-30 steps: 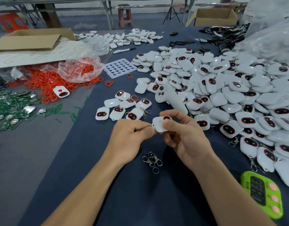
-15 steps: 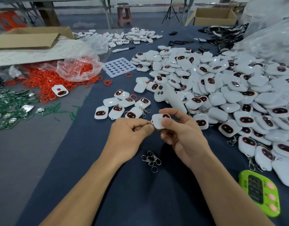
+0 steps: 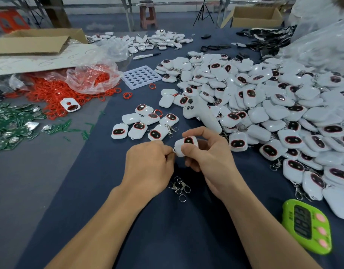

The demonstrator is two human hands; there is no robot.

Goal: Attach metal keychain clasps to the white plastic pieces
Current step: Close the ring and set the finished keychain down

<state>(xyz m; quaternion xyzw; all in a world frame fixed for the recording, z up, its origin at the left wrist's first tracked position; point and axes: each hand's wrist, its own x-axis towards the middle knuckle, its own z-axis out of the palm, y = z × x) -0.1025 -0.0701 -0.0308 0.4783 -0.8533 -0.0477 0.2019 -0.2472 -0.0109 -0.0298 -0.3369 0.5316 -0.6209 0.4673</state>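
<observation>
Hands together, just beyond the loose clasps (image 3: 180, 188) on the cloth. Right hand (image 3: 208, 158) grips white piece (image 3: 186, 145), thumb across its front. Left hand (image 3: 148, 162) pinches the piece's left corner; anything between those fingertips is hidden.

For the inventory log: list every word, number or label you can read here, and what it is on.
No text is legible.
On the green timer: display digits, too blurred to read.
On the white sheet: faint pen loops, not words.
On the marker pen: label too small.
</observation>
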